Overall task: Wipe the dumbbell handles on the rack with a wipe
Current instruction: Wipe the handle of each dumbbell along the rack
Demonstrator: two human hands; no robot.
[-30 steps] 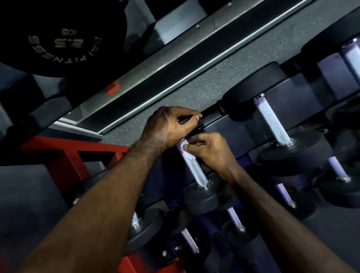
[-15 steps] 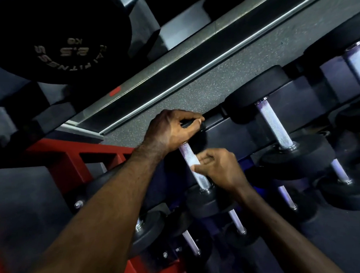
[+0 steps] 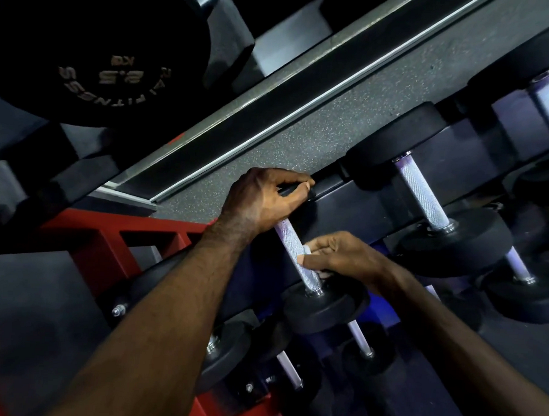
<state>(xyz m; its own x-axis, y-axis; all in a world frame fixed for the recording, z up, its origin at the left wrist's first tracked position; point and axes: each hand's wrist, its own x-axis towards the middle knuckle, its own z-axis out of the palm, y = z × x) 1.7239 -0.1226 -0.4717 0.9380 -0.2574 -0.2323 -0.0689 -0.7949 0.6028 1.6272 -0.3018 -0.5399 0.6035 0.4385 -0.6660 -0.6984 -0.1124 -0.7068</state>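
dim gym rack [image 3: 354,207], right hand [image 3: 343,257] with wipe [image 3: 307,251] now lower on handle [image 3: 296,255]

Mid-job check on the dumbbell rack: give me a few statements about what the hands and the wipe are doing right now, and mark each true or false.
1. The right hand presses a white wipe against a dumbbell handle. True.
2. The left hand hangs free, away from the rack. False: it grips the far end of the same dumbbell.
3. The wipe is near the lower end of the handle, close to the near weight. True.
4. The next dumbbell to the right is also being touched. False: no hand is on it.
5. The big plate at upper left reads 10 KG. False: it reads 2.5 KG.
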